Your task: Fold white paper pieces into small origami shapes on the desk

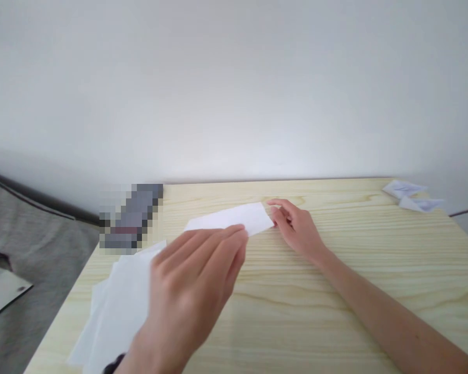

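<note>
A folded white sheet of paper (234, 215) lies at a slant between my two hands over the wooden table. My left hand (198, 280) reaches across its near side, with the fingers held together and the tips on the paper. The thumb of that hand is hidden. At the paper's right end is my right hand (298, 228), curled, its thumb and fingers at the edge and near corner. Below and left of the paper, partly behind my left hand, rests a stack of white paper sheets (120, 296).
Two folded white paper pieces (421, 197) sit at the table's far right corner. A pixelated dark object (134, 215) lies at the back left. The table (335, 332) meets a white wall (257, 93). Grey fabric (50, 249) is on the left, beyond the table edge.
</note>
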The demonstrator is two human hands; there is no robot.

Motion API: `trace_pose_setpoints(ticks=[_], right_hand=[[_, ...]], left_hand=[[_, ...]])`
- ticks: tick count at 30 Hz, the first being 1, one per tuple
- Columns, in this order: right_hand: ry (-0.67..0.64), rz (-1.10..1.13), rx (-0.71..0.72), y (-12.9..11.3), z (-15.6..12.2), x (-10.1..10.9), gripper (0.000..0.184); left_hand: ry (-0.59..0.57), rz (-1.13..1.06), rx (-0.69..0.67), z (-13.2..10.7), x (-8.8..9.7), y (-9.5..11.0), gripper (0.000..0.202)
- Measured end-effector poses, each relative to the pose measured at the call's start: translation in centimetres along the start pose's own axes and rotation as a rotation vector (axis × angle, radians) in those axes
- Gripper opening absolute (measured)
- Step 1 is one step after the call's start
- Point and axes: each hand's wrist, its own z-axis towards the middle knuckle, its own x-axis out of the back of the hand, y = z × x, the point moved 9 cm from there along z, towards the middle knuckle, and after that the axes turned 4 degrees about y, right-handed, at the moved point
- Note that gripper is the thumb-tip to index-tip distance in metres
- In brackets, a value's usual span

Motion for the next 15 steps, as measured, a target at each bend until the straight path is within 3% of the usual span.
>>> trace_pose_setpoints(ticks=[2,4,8,11,15], right_hand=[[0.009,0.146,-0.086,0.9,0.1,0.1,0.037],[0.029,0.228,-0.129,1.3,0.2,0.3,0.042],[0.037,0.158,-0.072,0.6,0.3,0.5,0.032],[0.042,0.17,-0.057,0.6,0.4,0.5,0.033],[0.173,0.269,-0.107,1.7,0.4,1.8,0.039]], left_hand=[[-0.025,-0.021,-0.148,7.0,-3.4,4.5,0.015],[-0.027,-0.062,-0.231,9.7,-5.6,6.4,0.02],[-0.074,-0.201,-0.252,7.8,-7.6,5.3,0.012],[-0.05,-0.332,-0.176,7.0,-7.1,3.7,0.009],[0.058,-0.307,0.042,7.6,-6.2,1.5,0.019]])
